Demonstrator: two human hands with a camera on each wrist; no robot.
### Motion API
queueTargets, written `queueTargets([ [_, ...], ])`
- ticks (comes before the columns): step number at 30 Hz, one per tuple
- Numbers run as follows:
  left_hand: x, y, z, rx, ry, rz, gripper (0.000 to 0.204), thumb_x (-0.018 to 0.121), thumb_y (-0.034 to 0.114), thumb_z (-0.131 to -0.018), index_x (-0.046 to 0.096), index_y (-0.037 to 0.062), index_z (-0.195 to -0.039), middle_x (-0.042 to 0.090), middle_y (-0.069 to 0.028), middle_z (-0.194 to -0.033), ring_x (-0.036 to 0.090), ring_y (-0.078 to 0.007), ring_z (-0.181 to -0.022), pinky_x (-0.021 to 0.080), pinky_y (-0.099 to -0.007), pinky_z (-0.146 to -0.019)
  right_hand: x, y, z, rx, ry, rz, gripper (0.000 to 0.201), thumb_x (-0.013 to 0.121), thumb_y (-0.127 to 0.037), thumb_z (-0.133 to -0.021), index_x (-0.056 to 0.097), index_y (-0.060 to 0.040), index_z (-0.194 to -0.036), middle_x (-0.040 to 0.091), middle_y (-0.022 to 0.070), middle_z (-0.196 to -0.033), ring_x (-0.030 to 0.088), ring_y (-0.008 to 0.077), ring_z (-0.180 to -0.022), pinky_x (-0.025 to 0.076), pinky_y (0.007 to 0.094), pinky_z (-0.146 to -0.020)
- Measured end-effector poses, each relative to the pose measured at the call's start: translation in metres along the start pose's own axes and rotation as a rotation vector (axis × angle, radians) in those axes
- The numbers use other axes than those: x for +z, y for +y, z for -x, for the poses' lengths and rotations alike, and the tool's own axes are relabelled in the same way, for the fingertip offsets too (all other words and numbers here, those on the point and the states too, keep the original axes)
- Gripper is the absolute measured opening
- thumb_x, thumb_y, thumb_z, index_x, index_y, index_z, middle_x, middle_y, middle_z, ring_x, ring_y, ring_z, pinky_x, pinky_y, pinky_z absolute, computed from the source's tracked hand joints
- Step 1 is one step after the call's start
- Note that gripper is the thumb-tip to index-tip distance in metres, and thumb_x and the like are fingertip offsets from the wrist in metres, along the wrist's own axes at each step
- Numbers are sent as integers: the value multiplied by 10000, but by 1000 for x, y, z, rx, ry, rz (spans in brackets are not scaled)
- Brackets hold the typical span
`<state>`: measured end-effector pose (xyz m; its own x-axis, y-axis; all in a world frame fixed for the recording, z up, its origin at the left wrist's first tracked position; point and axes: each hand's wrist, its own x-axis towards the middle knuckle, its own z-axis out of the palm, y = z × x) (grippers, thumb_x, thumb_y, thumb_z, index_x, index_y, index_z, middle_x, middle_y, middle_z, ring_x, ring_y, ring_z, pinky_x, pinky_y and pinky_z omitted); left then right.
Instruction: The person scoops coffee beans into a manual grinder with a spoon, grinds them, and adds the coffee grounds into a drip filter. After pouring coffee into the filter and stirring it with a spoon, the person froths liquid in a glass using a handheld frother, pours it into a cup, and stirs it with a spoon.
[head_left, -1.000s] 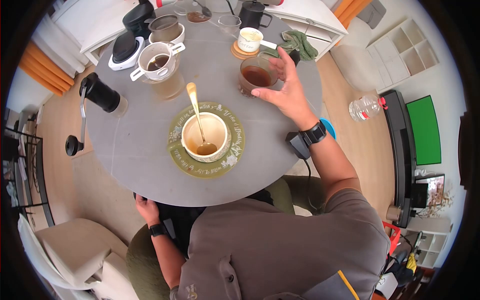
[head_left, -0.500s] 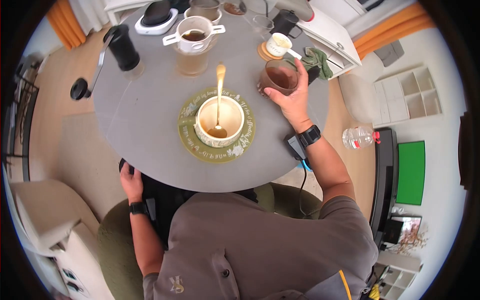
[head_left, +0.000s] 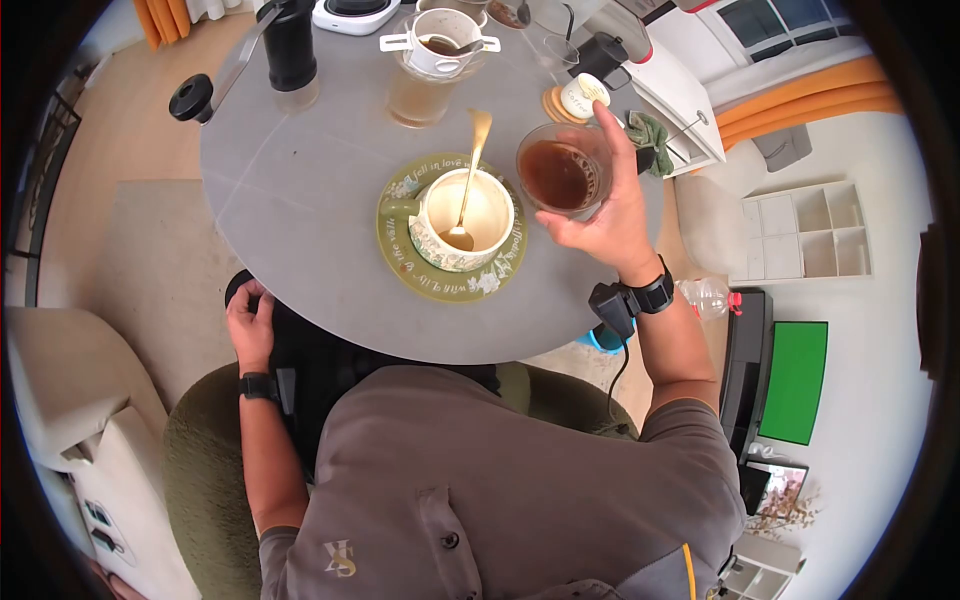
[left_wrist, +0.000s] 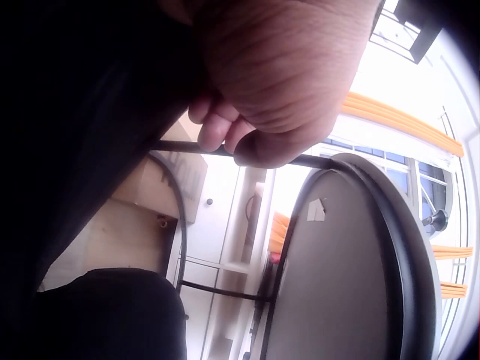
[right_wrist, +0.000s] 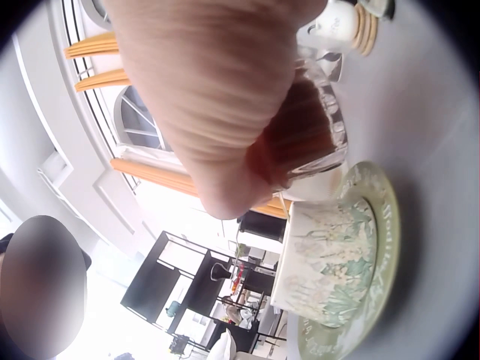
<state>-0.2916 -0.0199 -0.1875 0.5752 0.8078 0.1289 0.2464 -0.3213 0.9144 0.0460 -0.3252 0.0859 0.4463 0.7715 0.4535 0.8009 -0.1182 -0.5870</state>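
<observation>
My right hand (head_left: 610,225) grips a clear glass (head_left: 565,170) of brown liquid, thumb on the near side and fingers round the far side. The glass is up off the table beside a cream patterned cup (head_left: 427,240). A gold spoon (head_left: 474,150) leans in that cup, its bowl at the bottom and its handle over the rim. Under the cup lies a green saucer with white lettering (head_left: 405,262). In the right wrist view the glass (right_wrist: 304,131) shows just past the cup (right_wrist: 326,262). My left hand (head_left: 250,325) rests by my lap below the table edge, fingers loosely curled, holding nothing.
A white dripper (head_left: 440,62) sits on a glass server (head_left: 418,105) at the back. A black hand grinder (head_left: 290,50) stands at the left. Back right are a white coffee cup (head_left: 584,96), a black pot (head_left: 600,58) and a green cloth (head_left: 648,135).
My right hand has closed round the glass, lifted it and brought it nearer the cup. The head view has shifted, and my left hand stays low by my lap.
</observation>
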Motion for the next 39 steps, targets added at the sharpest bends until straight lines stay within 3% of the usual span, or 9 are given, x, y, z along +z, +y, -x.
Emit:
queueTargets([
  [10, 1, -2, 1, -24, -1, 91, 120, 676, 67, -923, 696, -19, -1004, 736, -96, -935, 675, -205, -890, 525, -340, -850, -2, -33, -16, -168, -172, 339, 1139, 870, -166, -557, 345, -36, -1559, 635, 180, -1266, 630, 363, -1152, 513, 448, -1000],
  [13, 1, 4, 2, -29, 1, 94, 114, 682, 61, -922, 697, -17, -1004, 733, -93, -944, 675, -201, -902, 525, -339, -859, -4, -40, -18, -166, -210, 440, 1105, 870, -181, -616, 330, -56, -1572, 646, 186, -1279, 655, 344, -1173, 519, 427, -1039],
  [32, 2, 2, 5, 8, 23, 191, 128, 689, 62, -915, 702, -10, -1020, 735, -97, -958, 685, -208, -912, 524, -332, -874, -2, -70, -28, -189, -342, 634, 1088, 850, -154, -596, 356, -42, -1559, 584, 181, -1406, 581, 387, -1220, 489, 446, -1037],
  [35, 2, 4, 6, 1, 36, 206, 131, 687, 63, -915, 704, -10, -1022, 735, -99, -950, 687, -209, -911, 524, -332, -872, 1, -75, -30, -191, -349, 655, 1099, 848, -137, -581, 359, -60, -1562, 596, 179, -1376, 589, 396, -1173, 496, 454, -1016],
  [37, 2, 4, 6, 12, 38, 208, 133, 691, 63, -915, 705, -10, -1025, 736, -98, -954, 688, -209, -912, 524, -331, -873, 4, -77, -33, -308, -328, 668, 1106, 854, -137, -579, 350, -55, -1560, 610, 184, -1109, 588, 384, -1000, 488, 459, -909],
  [39, 2, 3, 7, 15, 42, 220, 136, 694, 64, -914, 706, -10, -1028, 736, -98, -958, 689, -209, -915, 524, -333, -876, 5, -79, -34, -309, -333, 690, 1108, 852, -137, -577, 348, -51, -1560, 609, 183, -1105, 590, 382, -994, 491, 457, -903],
])
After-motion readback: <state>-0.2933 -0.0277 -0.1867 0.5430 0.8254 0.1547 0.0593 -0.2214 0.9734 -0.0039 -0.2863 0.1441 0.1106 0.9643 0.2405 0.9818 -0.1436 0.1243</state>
